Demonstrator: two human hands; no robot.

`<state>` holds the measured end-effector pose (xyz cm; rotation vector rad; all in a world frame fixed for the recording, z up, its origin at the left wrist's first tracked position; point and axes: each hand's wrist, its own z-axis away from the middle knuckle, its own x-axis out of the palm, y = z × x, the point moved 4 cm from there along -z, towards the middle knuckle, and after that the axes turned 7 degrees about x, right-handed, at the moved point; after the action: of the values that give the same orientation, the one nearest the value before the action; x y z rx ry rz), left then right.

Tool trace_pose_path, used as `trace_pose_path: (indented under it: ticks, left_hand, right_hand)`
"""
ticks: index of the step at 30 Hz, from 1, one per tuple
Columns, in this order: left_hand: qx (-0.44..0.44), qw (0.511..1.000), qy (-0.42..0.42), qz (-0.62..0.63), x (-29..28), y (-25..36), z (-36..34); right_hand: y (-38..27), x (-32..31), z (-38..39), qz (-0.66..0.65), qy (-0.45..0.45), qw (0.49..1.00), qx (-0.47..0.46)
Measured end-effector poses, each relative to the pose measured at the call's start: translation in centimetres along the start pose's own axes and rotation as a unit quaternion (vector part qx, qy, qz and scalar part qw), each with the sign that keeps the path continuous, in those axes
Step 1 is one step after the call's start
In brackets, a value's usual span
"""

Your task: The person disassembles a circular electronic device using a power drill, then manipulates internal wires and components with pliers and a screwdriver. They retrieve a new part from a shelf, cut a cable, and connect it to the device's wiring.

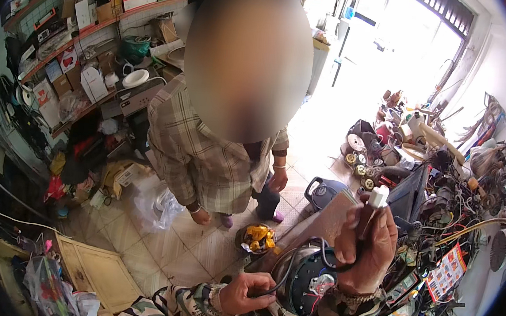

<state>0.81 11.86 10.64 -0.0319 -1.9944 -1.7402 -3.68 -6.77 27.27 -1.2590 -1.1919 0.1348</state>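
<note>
My right hand (371, 251) is raised, its fingers pinching a small white-ended connector (378, 197) that points up. A dark cable (322, 247) loops beneath this hand. Lower and to the left, my left hand (248, 293) is closed on the dark cable where it bends near the fingertips. Between the two hands sits a round black appliance base (303, 280), with a silvery part and thin red wires at its middle. What lies beneath the base is partly hidden by my sleeves.
A person in a plaid jacket (204, 153) stands facing me. On the tiled floor are a bowl of orange pieces (258, 239) and a clear plastic bag (158, 207). Boxed shelves (70, 46) line the left; tangled wires and parts (443, 227) crowd the right. A wooden cabinet (96, 271) stands lower left.
</note>
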Motion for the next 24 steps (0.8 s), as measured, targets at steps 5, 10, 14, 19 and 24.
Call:
trace_pose_path:
  ticks: [5,10,14,19,24]
  left_hand:
    - [0.004,1.0,-0.024,0.004,-0.6,-1.0,-0.2]
    - [-0.028,0.996,-0.075,-0.047,-1.4,0.3,-0.7]
    - [-0.091,0.993,-0.079,0.009,-0.8,-0.5,-0.3]
    - [-0.072,0.986,-0.133,0.065,3.2,-1.4,-1.4]
    - [-0.097,0.971,-0.142,0.164,7.8,-1.3,-2.2]
  right_hand:
    - [-0.2,-2.9,2.4,0.018,0.045,0.998,0.034]
    - [1.3,-7.5,7.6,0.072,0.138,0.986,0.058]
    - [2.9,-11.1,12.4,0.048,0.164,0.978,0.123]
    - [2.1,-16.4,18.0,0.026,0.24,0.962,0.127]
    - [-3.3,-20.4,20.9,0.038,0.287,0.956,0.05]
